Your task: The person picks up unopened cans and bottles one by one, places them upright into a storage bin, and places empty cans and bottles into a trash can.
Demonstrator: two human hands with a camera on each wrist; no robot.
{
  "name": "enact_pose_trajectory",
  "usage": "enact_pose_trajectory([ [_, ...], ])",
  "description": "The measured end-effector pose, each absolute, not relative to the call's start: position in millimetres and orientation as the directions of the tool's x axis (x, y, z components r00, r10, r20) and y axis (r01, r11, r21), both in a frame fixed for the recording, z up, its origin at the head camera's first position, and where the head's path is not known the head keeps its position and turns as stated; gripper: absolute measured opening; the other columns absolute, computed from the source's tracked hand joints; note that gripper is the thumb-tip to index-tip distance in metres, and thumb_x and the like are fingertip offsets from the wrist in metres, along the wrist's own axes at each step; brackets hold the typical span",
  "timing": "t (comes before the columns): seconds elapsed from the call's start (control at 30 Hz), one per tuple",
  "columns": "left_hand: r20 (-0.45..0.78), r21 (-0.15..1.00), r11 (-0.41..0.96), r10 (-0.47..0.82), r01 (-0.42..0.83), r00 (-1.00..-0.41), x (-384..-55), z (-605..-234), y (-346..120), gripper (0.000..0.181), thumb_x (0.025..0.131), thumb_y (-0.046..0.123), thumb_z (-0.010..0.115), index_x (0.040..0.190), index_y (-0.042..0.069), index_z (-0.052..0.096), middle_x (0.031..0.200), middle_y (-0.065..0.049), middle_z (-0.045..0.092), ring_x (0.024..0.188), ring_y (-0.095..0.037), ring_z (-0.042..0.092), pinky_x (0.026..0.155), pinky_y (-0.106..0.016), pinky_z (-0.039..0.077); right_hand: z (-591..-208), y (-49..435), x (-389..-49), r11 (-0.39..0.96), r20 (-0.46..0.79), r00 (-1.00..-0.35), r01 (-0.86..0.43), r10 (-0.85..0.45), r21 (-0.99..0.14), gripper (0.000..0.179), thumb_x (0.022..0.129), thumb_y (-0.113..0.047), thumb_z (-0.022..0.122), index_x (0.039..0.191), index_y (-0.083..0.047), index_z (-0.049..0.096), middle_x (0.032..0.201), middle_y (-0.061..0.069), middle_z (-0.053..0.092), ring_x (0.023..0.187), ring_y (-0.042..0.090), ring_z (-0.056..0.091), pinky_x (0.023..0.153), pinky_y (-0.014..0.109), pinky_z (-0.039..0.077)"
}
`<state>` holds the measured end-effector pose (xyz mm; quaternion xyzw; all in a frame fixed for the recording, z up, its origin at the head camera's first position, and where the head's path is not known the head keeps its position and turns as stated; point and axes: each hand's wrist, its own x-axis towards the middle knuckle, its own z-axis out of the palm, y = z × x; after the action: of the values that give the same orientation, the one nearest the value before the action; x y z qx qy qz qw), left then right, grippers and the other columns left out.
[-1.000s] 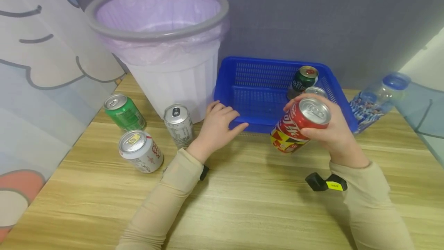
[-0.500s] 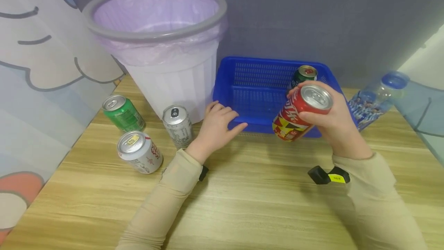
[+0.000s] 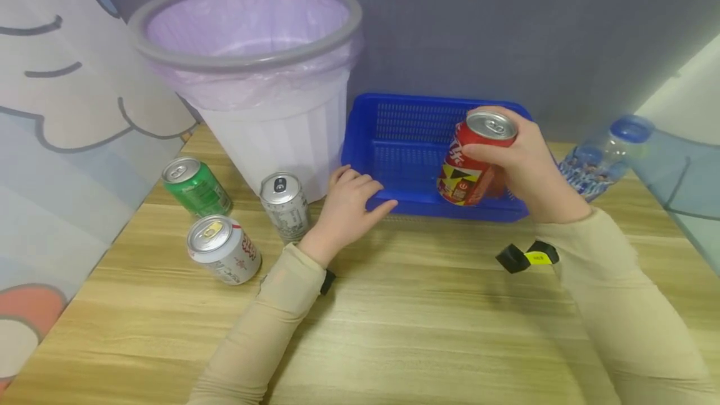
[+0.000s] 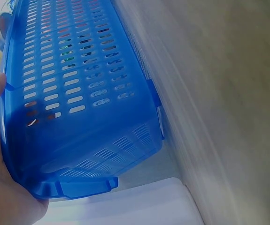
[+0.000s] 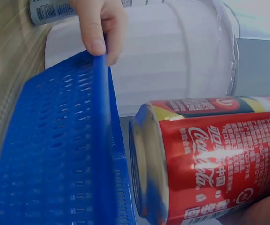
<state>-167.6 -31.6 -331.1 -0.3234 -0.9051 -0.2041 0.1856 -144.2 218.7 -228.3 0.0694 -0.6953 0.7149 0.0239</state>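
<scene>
My right hand [image 3: 523, 161] grips a red Coca-Cola can [image 3: 462, 183], tilted and held over the right part of the blue plastic basket [image 3: 439, 105]. In the right wrist view the can's [image 5: 214, 159] base is beside the basket's rim [image 5: 99, 117], apparently just above it. My left hand [image 3: 351, 208] holds the basket's front left corner, thumb on the outside and fingers over the rim, as the left wrist view shows at the basket wall [image 4: 78, 126]. Whatever lies in the basket's right end is hidden behind the can and right hand.
A white bin [image 3: 275, 136] with a purple liner stands left of the basket. Before it are a green can [image 3: 198, 189], a silver can [image 3: 285, 205] and a white can [image 3: 225, 252]. A clear bottle with a blue cap [image 3: 596, 161] stands at the right.
My right hand has carried the red can up and away from me, from before the basket to over it. The green can inside has become hidden. My left hand stays on the rim.
</scene>
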Motion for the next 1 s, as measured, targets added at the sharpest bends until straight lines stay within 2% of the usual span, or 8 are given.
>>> enact_pose_trajectory([
  [0.13, 0.476, 0.243, 0.704, 0.513, 0.668, -0.714, -167, -332, -31, 0.036, 0.087, 0.044, 0.063, 0.097, 0.011, 0.07, 0.093, -0.001, 0.069, 0.096, -0.022, 0.057, 0.109, -0.047, 0.028, -222, 216, -154, 0.009, 0.097, -0.995, -0.097, -0.034, -0.995, 0.044, 0.079, 0.001, 0.072, 0.118, -0.01, 0.055, 0.107, 0.0, 0.06, 0.096, 0.016, 0.056, 0.072, 0.023, 0.053],
  [0.33, 0.482, 0.244, 0.701, 0.512, 0.67, -0.711, -167, -331, -30, 0.035, 0.087, 0.044, 0.063, 0.096, 0.011, 0.071, 0.093, -0.001, 0.069, 0.095, -0.022, 0.057, 0.109, -0.046, 0.028, -209, 210, -163, 0.203, 0.059, -0.998, -0.059, -0.004, -0.977, 0.049, 0.08, -0.011, 0.075, 0.123, -0.011, 0.052, 0.11, 0.0, 0.059, 0.097, 0.017, 0.056, 0.071, 0.021, 0.053],
  [0.5, 0.48, 0.247, 0.703, 0.509, 0.666, -0.715, -166, -330, -31, 0.035, 0.087, 0.044, 0.063, 0.097, 0.01, 0.07, 0.094, -0.001, 0.069, 0.096, -0.022, 0.057, 0.109, -0.046, 0.028, -201, 207, -176, 0.305, -0.004, -1.0, 0.004, 0.003, -0.952, 0.056, 0.081, -0.019, 0.074, 0.13, -0.013, 0.047, 0.116, -0.001, 0.055, 0.103, 0.017, 0.053, 0.079, 0.025, 0.049],
  [0.67, 0.478, 0.246, 0.704, 0.51, 0.667, -0.715, -166, -330, -32, 0.035, 0.088, 0.044, 0.063, 0.097, 0.01, 0.07, 0.094, -0.002, 0.069, 0.096, -0.022, 0.057, 0.109, -0.047, 0.028, -197, 205, -192, 0.326, -0.046, -0.998, 0.054, 0.032, -0.944, 0.061, 0.083, -0.022, 0.072, 0.135, -0.012, 0.043, 0.116, -0.002, 0.054, 0.102, 0.016, 0.053, 0.086, 0.033, 0.045],
  [0.87, 0.487, 0.234, 0.703, 0.514, 0.672, -0.707, -166, -330, -32, 0.035, 0.088, 0.044, 0.063, 0.096, 0.011, 0.07, 0.092, -0.001, 0.069, 0.095, -0.022, 0.057, 0.108, -0.047, 0.029, -197, 203, -206, 0.322, -0.056, -0.995, 0.078, 0.077, -0.943, 0.066, 0.082, -0.021, 0.072, 0.138, -0.009, 0.04, 0.111, -0.003, 0.054, 0.097, 0.014, 0.054, 0.084, 0.032, 0.045],
  [1.0, 0.488, 0.226, 0.704, 0.516, 0.673, -0.704, -167, -330, -32, 0.036, 0.088, 0.044, 0.062, 0.096, 0.011, 0.07, 0.093, -0.001, 0.069, 0.095, -0.022, 0.057, 0.108, -0.046, 0.029, -197, 200, -212, 0.364, -0.066, -0.993, 0.098, 0.1, -0.926, 0.069, 0.082, -0.025, 0.072, 0.14, -0.009, 0.039, 0.114, -0.002, 0.054, 0.099, 0.014, 0.053, 0.089, 0.035, 0.045],
])
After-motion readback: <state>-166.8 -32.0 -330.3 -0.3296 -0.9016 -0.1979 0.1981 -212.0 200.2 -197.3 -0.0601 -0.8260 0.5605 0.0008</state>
